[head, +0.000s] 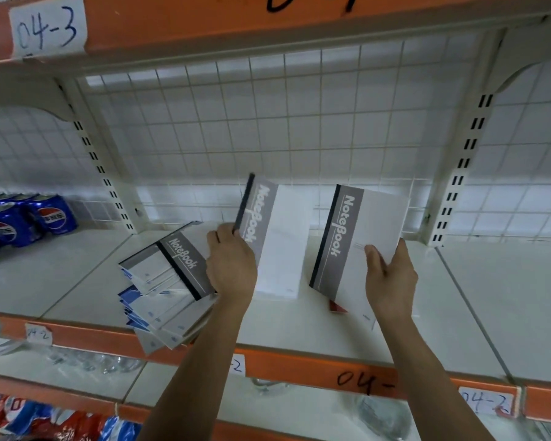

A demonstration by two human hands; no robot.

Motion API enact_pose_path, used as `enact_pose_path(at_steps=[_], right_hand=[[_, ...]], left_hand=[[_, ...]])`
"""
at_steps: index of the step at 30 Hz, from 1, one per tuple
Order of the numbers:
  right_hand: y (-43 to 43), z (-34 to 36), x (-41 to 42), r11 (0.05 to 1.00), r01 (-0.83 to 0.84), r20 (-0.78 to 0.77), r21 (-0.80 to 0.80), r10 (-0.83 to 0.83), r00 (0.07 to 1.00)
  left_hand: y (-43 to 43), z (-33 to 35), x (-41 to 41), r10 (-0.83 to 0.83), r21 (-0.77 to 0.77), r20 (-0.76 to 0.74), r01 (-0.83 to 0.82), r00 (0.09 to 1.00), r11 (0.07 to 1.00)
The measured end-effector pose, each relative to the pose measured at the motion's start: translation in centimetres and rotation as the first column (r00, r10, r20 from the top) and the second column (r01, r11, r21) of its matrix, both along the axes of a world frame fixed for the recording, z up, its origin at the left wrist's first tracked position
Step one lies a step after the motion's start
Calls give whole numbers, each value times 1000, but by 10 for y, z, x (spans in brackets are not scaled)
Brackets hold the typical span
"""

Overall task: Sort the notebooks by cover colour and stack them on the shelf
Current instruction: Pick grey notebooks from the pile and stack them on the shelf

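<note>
A slumped pile of grey-and-blue paper notebooks (163,281) lies on the white metal shelf (299,329), overhanging its front edge; blue drink cans (45,214) stand well left of it.

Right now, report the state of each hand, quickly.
Left hand: grips the middle grey notebook at its spine edge.
Right hand: holds the right-side grey notebook at its lower corner.

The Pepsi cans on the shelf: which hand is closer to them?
Left. The left hand grips a grey notebook right of the Pepsi cans, past the notebook pile; the right hand grips another notebook farther right.
</note>
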State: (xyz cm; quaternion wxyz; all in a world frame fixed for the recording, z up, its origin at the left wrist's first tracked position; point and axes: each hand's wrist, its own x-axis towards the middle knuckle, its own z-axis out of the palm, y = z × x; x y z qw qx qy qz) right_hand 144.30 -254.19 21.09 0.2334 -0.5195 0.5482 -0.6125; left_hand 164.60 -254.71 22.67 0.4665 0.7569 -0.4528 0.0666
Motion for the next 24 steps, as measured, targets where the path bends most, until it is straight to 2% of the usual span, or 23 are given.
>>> enact_pose_path(at_steps=[2, 5, 7, 10, 13, 14, 16, 17, 19, 21, 24], right_hand=[[-1, 0, 0, 999, -29, 57, 18, 28, 998], [-5, 0, 2, 990, -124, 178, 62, 111, 978], [-4, 2, 7, 976, -204, 262, 70, 180, 948], [1, 8, 15, 951, -308, 330, 33, 281, 901], [0, 9, 14, 950, -309, 178, 43, 298, 938], [-2, 6, 12, 951, -303, 146, 59, 292, 945], [-2, 4, 8, 952, -299, 134, 73, 287, 948], [-1, 3, 6, 955, -290, 128, 69, 280, 952], [0, 2, 4, 959, -275, 125, 63, 266, 956], [-1, 2, 3, 958, -277, 128, 68, 267, 955], [-1, 3, 4, 957, -279, 121, 80, 268, 956]], left_hand=[[-2, 9, -2, -15, -167, -122, -5, 992, 986], [-5, 12, -15, -198, -153, -254, 163, 947, 975], [-5, 3, -30, -229, -47, -220, 225, 948, 973], [-6, -17, -47, -195, 24, -164, 201, 967, 979], [-7, -25, -48, -252, -16, -36, 251, 967, 968], [-7, -25, -43, -227, 26, 39, 226, 973, 974], [-12, -28, -24, -94, 247, 142, 57, 985, 967], [-14, -30, -13, -39, 392, 159, -27, 986, 919], [-14, -33, 4, -4, 642, 188, -120, 982, 757], [-12, -35, 8, -26, 716, 272, -184, 962, 674], [-16, -31, 8, 10, 702, 325, -248, 946, 668]])
